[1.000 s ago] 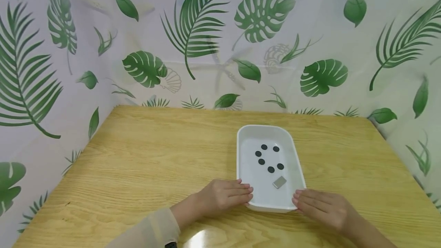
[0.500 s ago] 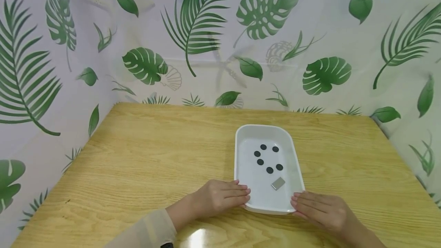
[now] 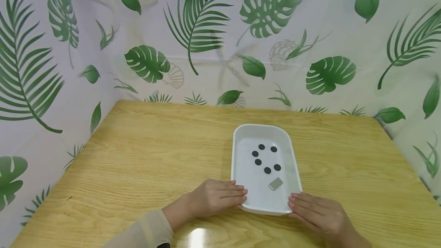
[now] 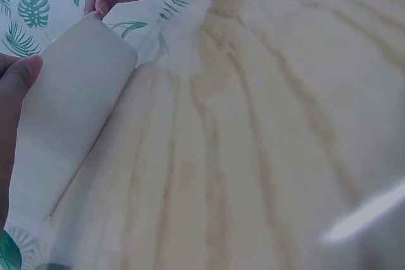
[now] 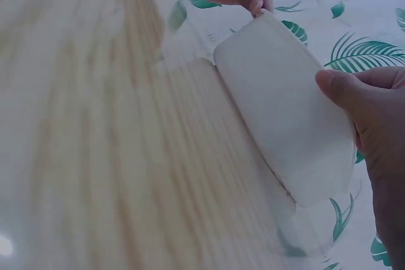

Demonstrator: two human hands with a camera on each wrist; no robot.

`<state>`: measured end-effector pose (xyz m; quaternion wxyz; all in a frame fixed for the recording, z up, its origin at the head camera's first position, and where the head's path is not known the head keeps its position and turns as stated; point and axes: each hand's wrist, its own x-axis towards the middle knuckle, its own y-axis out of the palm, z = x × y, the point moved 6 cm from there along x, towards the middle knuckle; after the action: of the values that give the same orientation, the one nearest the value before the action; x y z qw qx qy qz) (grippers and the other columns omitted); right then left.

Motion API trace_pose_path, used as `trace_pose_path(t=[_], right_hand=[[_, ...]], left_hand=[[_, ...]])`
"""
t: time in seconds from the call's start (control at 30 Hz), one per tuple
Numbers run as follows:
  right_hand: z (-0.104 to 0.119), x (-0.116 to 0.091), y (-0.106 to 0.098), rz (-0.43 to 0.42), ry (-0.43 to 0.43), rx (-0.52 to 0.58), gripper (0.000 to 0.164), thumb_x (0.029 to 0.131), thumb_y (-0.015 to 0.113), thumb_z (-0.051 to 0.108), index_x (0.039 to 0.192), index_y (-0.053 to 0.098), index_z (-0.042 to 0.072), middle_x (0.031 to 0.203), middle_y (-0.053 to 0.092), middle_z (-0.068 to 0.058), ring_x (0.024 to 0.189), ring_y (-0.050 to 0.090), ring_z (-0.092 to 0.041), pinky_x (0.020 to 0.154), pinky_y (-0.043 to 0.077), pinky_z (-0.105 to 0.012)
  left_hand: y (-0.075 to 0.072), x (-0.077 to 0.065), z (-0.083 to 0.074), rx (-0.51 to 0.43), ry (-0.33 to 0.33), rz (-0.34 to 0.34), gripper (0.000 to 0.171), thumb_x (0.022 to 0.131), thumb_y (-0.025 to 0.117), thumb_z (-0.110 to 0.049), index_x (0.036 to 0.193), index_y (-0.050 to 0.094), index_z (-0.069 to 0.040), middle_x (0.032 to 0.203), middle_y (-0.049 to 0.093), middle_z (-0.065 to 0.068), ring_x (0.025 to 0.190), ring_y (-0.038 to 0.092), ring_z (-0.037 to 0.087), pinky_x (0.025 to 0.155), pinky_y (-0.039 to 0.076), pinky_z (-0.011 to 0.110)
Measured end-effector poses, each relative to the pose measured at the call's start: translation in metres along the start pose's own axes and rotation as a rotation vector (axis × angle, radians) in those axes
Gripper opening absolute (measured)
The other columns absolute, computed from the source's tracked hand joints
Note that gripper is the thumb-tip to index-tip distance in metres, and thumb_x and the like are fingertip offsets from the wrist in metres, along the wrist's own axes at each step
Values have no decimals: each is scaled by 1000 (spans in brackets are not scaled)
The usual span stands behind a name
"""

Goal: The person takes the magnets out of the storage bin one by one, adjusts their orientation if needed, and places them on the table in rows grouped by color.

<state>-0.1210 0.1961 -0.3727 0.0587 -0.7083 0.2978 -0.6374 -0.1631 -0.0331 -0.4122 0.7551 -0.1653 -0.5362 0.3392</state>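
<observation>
A white rectangular tray [image 3: 237,156] with rounded corners stands on the wooden table, right of the middle. Inside it lie several black round discs [image 3: 267,170] and one small grey rectangular block [image 3: 275,183]. My left hand [image 3: 215,197] holds the tray's near left corner, fingers over the rim. At the near right corner my right hand [image 3: 320,213] holds the rim likewise. Both wrist views show a thumb pressed to the outer near wall: the left hand [image 4: 11,102] in the left one, the right hand [image 5: 380,109] in the right one.
The wooden table [image 3: 155,144] spreads out on both sides of the tray. A white cloth printed with green leaves [image 3: 206,83] hangs behind the table and at its sides. Light glares off the near table edge.
The tray and both hands have shifted slightly left in the head view, while the backdrop also moves a little. The grip on the rim and the items inside look unchanged.
</observation>
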Motion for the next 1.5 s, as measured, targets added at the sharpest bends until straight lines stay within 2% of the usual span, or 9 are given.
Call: trace_pose_path(t=[0.17, 0.4, 0.73, 0.93, 1.1, 1.23, 1.37, 1.5], right_hand=[[2, 2, 0, -10, -5, 13, 18, 90, 64, 15, 90, 75, 1, 83, 72, -16, 75, 71, -22, 75, 54, -28], [5, 3, 2, -50, -50, 6, 18, 88, 66, 16, 88, 75, 1, 79, 72, -15, 71, 71, -20, 62, 55, -28], [8, 7, -1, 0, -26, 39, 19, 89, 65, 17, 88, 75, 0, 79, 72, -14, 69, 70, -21, 63, 55, -26], [10, 8, 1, -18, -53, 45, 18, 89, 66, 15, 89, 75, -1, 79, 72, -15, 70, 71, -21, 60, 55, -27], [12, 5, 3, -10, -52, 36, 19, 88, 67, 18, 88, 75, 0, 77, 72, -14, 67, 70, -20, 57, 54, -27], [12, 3, 4, -32, -59, 40, 18, 87, 68, 17, 87, 75, 0, 76, 72, -14, 67, 70, -20, 55, 54, -26], [12, 3, 4, -39, -62, 39, 18, 87, 68, 17, 87, 75, 0, 76, 72, -14, 68, 70, -20, 56, 54, -27], [12, 4, 3, -29, -65, 32, 18, 88, 68, 17, 88, 75, 0, 76, 72, -14, 68, 70, -20, 57, 54, -27]], left_hand=[[-1, 0, 0, 8, -2, 4, 23, 86, 69, -26, 102, 73, -9, 104, 71, 6, 99, 67, 13, 92, 47, 27], [-5, 0, -3, 1, 1, 8, 22, 87, 68, -26, 102, 73, -9, 104, 71, 6, 99, 67, 13, 93, 47, 27], [-10, 3, -4, -7, 11, 14, 23, 85, 69, -29, 102, 74, -13, 103, 71, 1, 98, 67, 10, 92, 47, 26], [-14, 2, 4, -171, -54, -28, 30, 76, 78, -35, 97, 75, -15, 99, 72, -2, 97, 67, 7, 91, 49, 26], [-16, 2, 5, -241, -67, -10, 28, 78, 77, -34, 98, 75, -15, 101, 72, -2, 98, 66, 6, 90, 49, 25], [-17, 3, 9, -322, -107, -22, 25, 77, 79, -27, 96, 75, -11, 97, 72, -1, 96, 67, 6, 89, 49, 22], [-15, 5, 18, -468, -186, -46, 24, 74, 81, -14, 94, 75, -4, 93, 73, 3, 93, 68, 9, 87, 48, 18], [-10, 9, 30, -647, -339, -51, 25, 70, 81, -2, 93, 73, 3, 93, 73, 10, 92, 69, 16, 84, 49, 17]])
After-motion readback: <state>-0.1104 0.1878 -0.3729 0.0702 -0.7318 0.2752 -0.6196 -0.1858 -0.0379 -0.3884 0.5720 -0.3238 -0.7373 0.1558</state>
